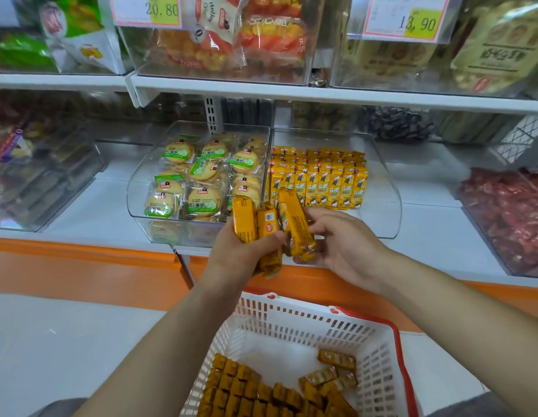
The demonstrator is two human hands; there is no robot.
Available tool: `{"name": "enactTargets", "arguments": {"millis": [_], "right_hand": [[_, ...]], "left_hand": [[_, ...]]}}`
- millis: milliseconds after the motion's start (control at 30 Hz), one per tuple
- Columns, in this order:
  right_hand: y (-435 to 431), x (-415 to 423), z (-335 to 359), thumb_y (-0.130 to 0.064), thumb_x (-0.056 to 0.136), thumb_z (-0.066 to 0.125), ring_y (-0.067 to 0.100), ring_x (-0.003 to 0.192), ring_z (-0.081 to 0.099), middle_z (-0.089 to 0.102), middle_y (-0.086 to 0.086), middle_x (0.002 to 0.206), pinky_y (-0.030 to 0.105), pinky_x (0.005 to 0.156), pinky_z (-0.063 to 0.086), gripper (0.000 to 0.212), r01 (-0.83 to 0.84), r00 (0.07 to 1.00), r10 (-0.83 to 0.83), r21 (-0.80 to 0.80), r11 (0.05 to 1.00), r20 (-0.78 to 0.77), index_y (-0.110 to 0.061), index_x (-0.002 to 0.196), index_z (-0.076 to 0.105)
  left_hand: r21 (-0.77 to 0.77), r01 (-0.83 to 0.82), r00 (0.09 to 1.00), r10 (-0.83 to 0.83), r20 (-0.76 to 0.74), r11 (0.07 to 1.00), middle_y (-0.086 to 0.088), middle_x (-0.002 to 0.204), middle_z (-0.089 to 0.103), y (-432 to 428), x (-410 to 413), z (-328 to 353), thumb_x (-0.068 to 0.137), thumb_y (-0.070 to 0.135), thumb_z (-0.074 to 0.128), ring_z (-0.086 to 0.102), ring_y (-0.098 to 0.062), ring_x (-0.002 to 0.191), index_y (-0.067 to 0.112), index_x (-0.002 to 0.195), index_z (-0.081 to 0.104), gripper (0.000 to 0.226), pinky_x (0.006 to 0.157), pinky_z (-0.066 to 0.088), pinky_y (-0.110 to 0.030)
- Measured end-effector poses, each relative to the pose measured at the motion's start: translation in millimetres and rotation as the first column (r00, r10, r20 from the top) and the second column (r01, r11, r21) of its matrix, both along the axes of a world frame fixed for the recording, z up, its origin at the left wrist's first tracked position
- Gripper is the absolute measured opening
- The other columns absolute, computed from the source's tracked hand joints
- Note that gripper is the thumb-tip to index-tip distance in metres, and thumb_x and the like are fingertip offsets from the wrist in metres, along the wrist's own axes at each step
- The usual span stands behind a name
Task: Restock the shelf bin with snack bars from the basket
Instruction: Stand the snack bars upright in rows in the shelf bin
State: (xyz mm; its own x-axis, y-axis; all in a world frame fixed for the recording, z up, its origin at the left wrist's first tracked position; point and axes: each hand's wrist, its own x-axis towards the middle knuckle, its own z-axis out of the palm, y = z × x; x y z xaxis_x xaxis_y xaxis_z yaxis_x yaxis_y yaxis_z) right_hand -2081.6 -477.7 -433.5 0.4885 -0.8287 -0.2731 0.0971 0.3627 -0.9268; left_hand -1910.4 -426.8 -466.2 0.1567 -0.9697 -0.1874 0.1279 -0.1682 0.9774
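My left hand (240, 251) grips two yellow snack bars (255, 227) upright in front of the shelf edge. My right hand (339, 245) pinches a third yellow bar (296, 224) beside them, its fingers curled under the bar's lower end. Just behind the hands stands the clear shelf bin (382, 188), with rows of the same yellow bars (318, 182) standing upright at its back. Below, a white basket (382, 356) with a red rim holds several more bars (261, 392), packed at its near left and loose at the right.
A clear bin of round green-labelled biscuits (198, 179) adjoins the snack bin on the left. Red-wrapped sweets (508, 212) fill a bin at the right. An upper shelf (291, 91) with bagged snacks and price tags overhangs. An orange ledge (81, 266) runs along the shelf front.
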Motion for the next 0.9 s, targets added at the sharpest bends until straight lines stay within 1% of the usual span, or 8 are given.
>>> {"name": "enactTargets", "arguments": {"millis": [100,233,367,567,667,767,833,900], "right_hand": [[-2.9,-1.1,-1.0,-0.009,0.098,0.052,0.024,0.079,0.067,0.074,0.016,0.102,0.032,0.063,0.056,0.024,-0.048,0.999,0.048,0.044,0.998,-0.002,-0.006,0.12,0.063],[-9.5,-4.8,-4.3,0.003,0.09,0.06,0.02,0.079,0.07,0.074,0.017,0.105,0.029,0.068,0.058,0.031,-0.11,0.994,0.111,0.027,0.994,-0.021,-0.006,0.12,0.065],[-18.4,-7.2,-5.9,-0.006,0.076,0.073,0.031,0.088,0.073,0.074,0.015,0.11,0.034,0.069,0.061,0.051,-0.027,0.999,0.028,0.037,0.999,-0.026,-0.007,0.125,0.06],[-51.3,-14.6,3.6,-0.014,0.069,0.081,0.022,0.069,0.071,0.073,0.008,0.092,0.028,0.061,0.059,0.033,0.081,0.97,-0.113,-0.152,0.985,-0.215,-0.016,0.101,0.074],[-84.9,-10.3,1.2,-0.004,0.074,0.084,0.022,0.065,0.065,0.064,0.012,0.103,0.035,0.065,0.059,0.036,0.073,0.869,-0.248,-0.384,0.921,-0.429,-0.016,0.103,0.067],[-122.7,5.6,-9.4,-0.012,0.072,0.088,0.018,0.078,0.062,0.06,0.005,0.107,0.031,0.067,0.055,0.052,-0.048,0.681,-0.421,-0.609,0.792,-0.6,-0.016,0.112,0.055],[-144.1,17.0,-17.5,-0.02,0.075,0.087,0.018,0.096,0.058,0.058,0.0,0.105,0.032,0.079,0.051,0.05,-0.221,0.546,-0.478,-0.669,0.71,-0.688,-0.017,0.114,0.056],[-161.4,27.0,-25.8,-0.017,0.079,0.084,0.025,0.103,0.061,0.063,0.004,0.108,0.034,0.084,0.048,0.043,-0.31,0.499,-0.479,-0.665,0.679,-0.722,-0.018,0.115,0.061]], "left_hand": [[-0.002,-0.004,1.0,0.004,0.008,1.0,-0.007,0.104,0.078,-1.2,1.1,-0.9,0.063,0.041,0.083,0.076,-0.025,0.098,0.018,0.119,0.067,0.063,0.087,0.06,-0.05],[0.003,-0.03,1.0,0.03,0.003,1.0,-0.008,0.098,0.079,-4.0,8.3,0.3,0.08,0.025,0.082,0.077,-0.025,0.092,0.014,0.116,0.067,0.04,0.085,0.062,-0.05],[0.018,-0.052,0.999,0.052,0.003,0.998,-0.01,0.1,0.078,-4.1,19.2,2.4,0.083,0.021,0.081,0.077,-0.025,0.094,0.014,0.119,0.064,0.041,0.085,0.062,-0.048],[0.026,-0.057,0.998,0.056,0.013,0.998,-0.005,0.104,0.078,-1.0,33.5,3.3,0.084,0.024,0.081,0.076,-0.022,0.097,0.021,0.12,0.065,0.04,0.086,0.062,-0.045],[0.014,-0.071,0.997,0.07,0.031,0.997,-0.003,0.105,0.077,-1.2,39.2,4.3,0.082,0.028,0.082,0.075,-0.021,0.098,0.024,0.117,0.066,0.038,0.085,0.061,-0.044],[0.002,-0.078,0.996,0.078,0.045,0.997,-0.001,0.1,0.078,-2.6,43.0,3.2,0.083,0.026,0.081,0.076,-0.018,0.093,0.026,0.111,0.067,0.032,0.08,0.062,-0.038],[-0.003,-0.076,0.995,0.076,0.061,0.997,0.001,0.098,0.078,-3.7,44.0,2.0,0.083,0.026,0.081,0.076,-0.016,0.091,0.026,0.111,0.066,0.032,0.077,0.061,-0.034],[0.001,-0.077,0.994,0.076,0.079,0.997,0.001,0.099,0.078,-4.8,44.2,0.1,0.083,0.026,0.082,0.076,-0.016,0.091,0.027,0.111,0.066,0.033,0.08,0.061,-0.036]]}}
